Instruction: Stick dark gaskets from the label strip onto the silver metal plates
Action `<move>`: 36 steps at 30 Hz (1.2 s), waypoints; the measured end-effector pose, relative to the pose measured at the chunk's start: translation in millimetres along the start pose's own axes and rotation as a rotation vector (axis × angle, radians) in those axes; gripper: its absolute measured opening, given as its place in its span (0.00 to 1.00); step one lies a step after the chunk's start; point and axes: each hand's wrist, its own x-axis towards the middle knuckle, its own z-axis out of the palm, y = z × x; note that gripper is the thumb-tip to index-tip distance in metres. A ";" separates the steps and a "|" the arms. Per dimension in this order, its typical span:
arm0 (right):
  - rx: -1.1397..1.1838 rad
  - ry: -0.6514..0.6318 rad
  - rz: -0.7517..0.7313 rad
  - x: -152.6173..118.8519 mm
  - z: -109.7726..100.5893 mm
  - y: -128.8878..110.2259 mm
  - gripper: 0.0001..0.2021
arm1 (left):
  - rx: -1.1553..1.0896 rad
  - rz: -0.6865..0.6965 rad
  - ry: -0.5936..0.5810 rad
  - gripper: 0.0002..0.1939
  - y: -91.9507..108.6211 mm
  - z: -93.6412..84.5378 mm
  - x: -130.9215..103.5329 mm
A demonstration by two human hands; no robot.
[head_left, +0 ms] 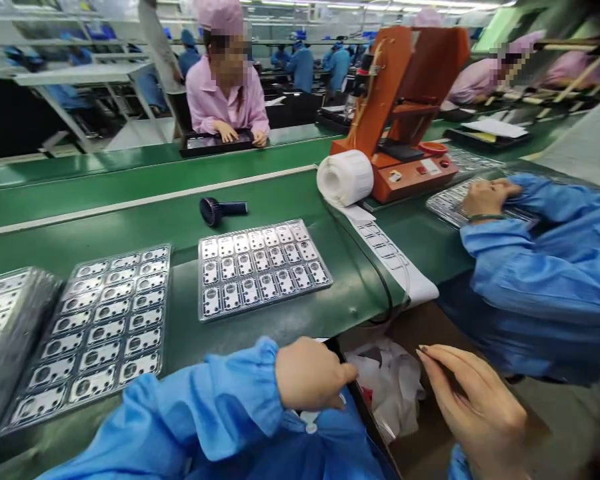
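My left hand [313, 375], in a blue sleeve, hangs over my lap beside the bench edge. Its fingers curl downward, and whatever they may hold is hidden. Over a cardboard box [440, 333] at the lower right, my right hand [480, 403] pinches thumb and forefinger together; anything between the tips is too small to make out. White crumpled liner waste [390, 387] fills part of the box between both hands. A clear tray [265, 267] of silvery metal plates lies on the green bench ahead of my left hand.
More plate trays [95, 320] and a tray stack [10, 333] stand left. A small black fan [223, 210] lies behind. A label roll [345, 179] trails its strip [390, 260] past an orange machine [400, 113]. At right, a co-worker's hand [485, 198] touches another tray.
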 end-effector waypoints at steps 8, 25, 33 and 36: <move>0.247 0.018 0.213 7.7 59.2 -14.8 0.01 | -0.074 -0.546 0.472 0.19 -137.1 -42.2 27.5; 0.204 -0.036 0.362 -19.4 59.7 -2.0 0.05 | 0.075 -0.653 0.602 0.27 -184.1 -32.2 77.4; 0.250 -0.028 0.388 -16.8 65.9 -8.1 0.05 | 0.052 -0.708 0.610 0.26 -177.6 -34.9 80.7; 0.257 -0.010 0.388 -14.7 67.4 -11.0 0.05 | 0.037 -0.678 0.625 0.24 -176.6 -32.9 81.3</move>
